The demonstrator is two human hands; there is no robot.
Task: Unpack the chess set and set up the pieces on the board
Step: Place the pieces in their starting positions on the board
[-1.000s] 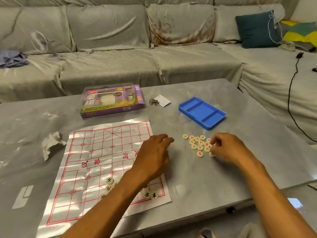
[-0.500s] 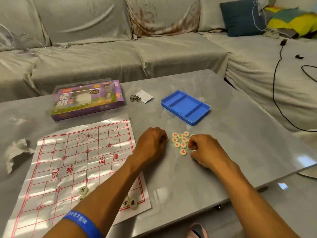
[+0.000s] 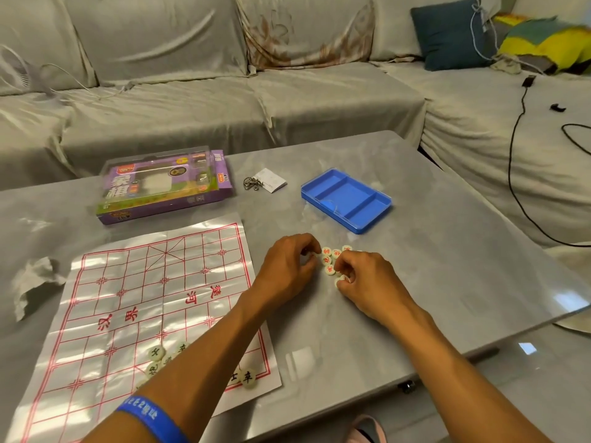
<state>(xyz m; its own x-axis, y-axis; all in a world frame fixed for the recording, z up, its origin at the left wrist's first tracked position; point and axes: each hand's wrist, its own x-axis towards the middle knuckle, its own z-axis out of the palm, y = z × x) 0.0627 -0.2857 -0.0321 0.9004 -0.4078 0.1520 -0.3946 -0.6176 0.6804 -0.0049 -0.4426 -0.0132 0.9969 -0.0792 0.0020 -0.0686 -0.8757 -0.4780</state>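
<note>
Hands meet over the cluster of red-marked pieces (image 3: 332,260) in my one head view, on the bare grey table (image 3: 447,251) just right of the paper board (image 3: 144,298). My left hand (image 3: 287,270) sits at the left edge of the cluster with its fingers curled in; I cannot tell whether they pinch a piece or close on nothing. My right hand (image 3: 367,282) lies on the near right side of the cluster, fingers curled down onto the pieces, and a pale disc shows at its fingertips (image 3: 343,279), though I cannot say for sure that it is gripped. A blue wristband (image 3: 150,417) circles my left forearm, which crosses the near right corner of the board. Under and beside that forearm, several black-marked pieces (image 3: 248,377) lie on the board's near rows. Beyond the cluster sits the blue tray (image 3: 347,199), well apart from the purple box (image 3: 163,187) at the board's far edge. Between these two lie a white slip (image 3: 271,180) and a small metal chain (image 3: 252,183). A crumpled wrapper (image 3: 35,282) rests left of the board.
</note>
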